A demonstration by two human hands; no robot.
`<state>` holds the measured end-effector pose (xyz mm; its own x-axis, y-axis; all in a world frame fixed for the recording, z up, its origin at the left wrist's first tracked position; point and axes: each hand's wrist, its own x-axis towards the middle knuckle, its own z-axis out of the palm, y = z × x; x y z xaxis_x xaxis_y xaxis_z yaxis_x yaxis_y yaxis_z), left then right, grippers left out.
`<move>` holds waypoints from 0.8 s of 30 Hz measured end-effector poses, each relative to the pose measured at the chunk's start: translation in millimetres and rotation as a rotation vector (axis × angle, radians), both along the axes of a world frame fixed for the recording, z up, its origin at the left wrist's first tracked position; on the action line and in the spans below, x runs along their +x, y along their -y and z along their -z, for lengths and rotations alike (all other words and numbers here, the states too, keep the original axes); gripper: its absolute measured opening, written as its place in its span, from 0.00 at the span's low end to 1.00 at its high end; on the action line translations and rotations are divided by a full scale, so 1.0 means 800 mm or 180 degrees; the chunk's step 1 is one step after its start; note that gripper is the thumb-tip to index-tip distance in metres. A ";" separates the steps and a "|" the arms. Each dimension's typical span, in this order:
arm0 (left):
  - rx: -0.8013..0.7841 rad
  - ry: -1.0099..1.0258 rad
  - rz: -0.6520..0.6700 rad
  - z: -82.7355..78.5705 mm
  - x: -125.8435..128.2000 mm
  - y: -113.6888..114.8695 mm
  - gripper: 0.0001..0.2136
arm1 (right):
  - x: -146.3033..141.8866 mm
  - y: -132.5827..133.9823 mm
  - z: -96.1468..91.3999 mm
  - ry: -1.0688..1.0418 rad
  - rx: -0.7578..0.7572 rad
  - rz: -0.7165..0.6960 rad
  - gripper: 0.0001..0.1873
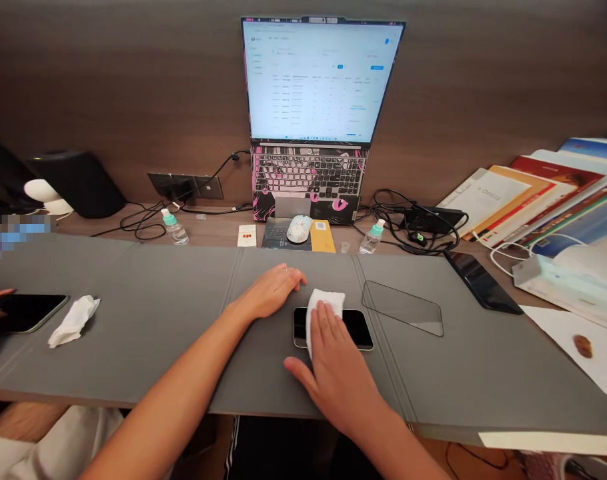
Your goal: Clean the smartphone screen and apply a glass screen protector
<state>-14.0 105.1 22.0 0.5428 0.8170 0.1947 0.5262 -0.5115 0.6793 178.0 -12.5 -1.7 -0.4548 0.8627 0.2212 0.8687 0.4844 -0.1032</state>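
Phone [357, 327] on mat [173, 287], tissue [338, 301] atop, screen protector [402, 308] right; laptop [316, 127] behind (mouse [299, 229] between).

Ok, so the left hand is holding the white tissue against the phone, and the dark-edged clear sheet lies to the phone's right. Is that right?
Not quite: the head view shows the right hand holding the white tissue against the phone. The dark-edged clear sheet does lie to the phone's right.
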 end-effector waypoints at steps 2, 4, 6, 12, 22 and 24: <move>-0.0019 -0.0017 0.0004 0.001 0.000 -0.001 0.31 | -0.014 -0.002 -0.007 0.0004 -0.0148 -0.0141 0.45; -0.0055 -0.0025 -0.0037 0.001 -0.001 -0.001 0.31 | -0.023 -0.005 -0.012 0.0002 -0.0260 -0.0236 0.41; -0.0098 0.0000 -0.0081 0.002 -0.001 -0.001 0.32 | -0.026 -0.006 -0.016 -0.0026 -0.0346 -0.0328 0.40; -0.0125 0.0098 -0.0125 0.009 -0.002 -0.002 0.34 | 0.013 0.011 -0.028 0.0178 -0.0357 -0.0890 0.37; -0.0035 0.0002 -0.0106 0.003 -0.001 0.002 0.33 | 0.106 0.036 -0.017 0.0564 0.0131 -0.0417 0.40; -0.0057 -0.0007 -0.0099 0.004 0.000 0.002 0.32 | 0.108 0.036 -0.014 0.0522 0.0134 -0.0351 0.42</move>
